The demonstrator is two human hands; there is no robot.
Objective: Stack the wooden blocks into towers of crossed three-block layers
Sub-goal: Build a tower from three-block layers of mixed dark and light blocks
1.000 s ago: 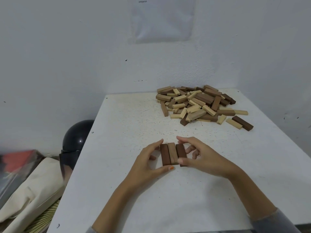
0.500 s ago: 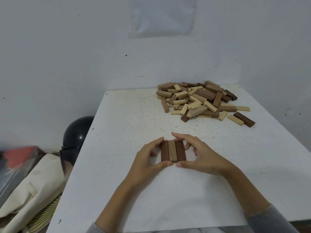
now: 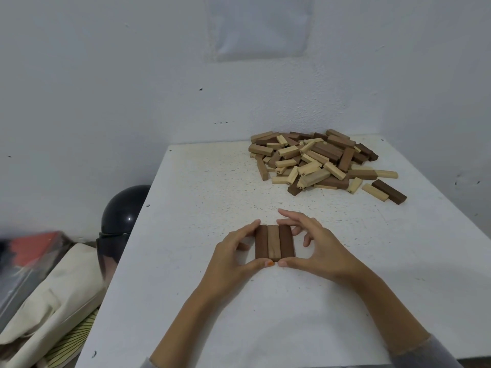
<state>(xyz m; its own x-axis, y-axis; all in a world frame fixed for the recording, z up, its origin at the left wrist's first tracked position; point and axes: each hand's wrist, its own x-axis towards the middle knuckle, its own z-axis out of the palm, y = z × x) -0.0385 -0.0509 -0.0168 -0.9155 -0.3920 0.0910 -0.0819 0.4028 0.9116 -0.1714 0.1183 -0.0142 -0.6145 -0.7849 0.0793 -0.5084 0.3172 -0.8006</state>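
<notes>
Three-block base layer (image 3: 274, 243), dark-pale-dark, flat on worktop (image 3: 212, 181), nearer the person than the loose block pile (image 3: 313, 160). Cupped by left hand (image 3: 233, 251) and right hand (image 3: 321, 251), thumbs and forefingers pinching its ends. Best practice: press ends flush, gaps closed, before crossing the next layer.

Light's soft and flat with a cool bluish-grey cast, kinda dim overall; the white table (image 3: 191, 235) is the brightest bit. Shadows are faint and fuzzy, just under the left hand (image 3: 233, 257) and right hand (image 3: 322, 251) and beside the row of three blocks (image 3: 274, 243). Tiny glare dot on the black helmet (image 3: 125, 208). Centre's sharp, and the printed numbers in the block pile (image 3: 313, 160) are almost readable. Lower left corner is smeared, and the table edges splay out from the wide lens.
</notes>
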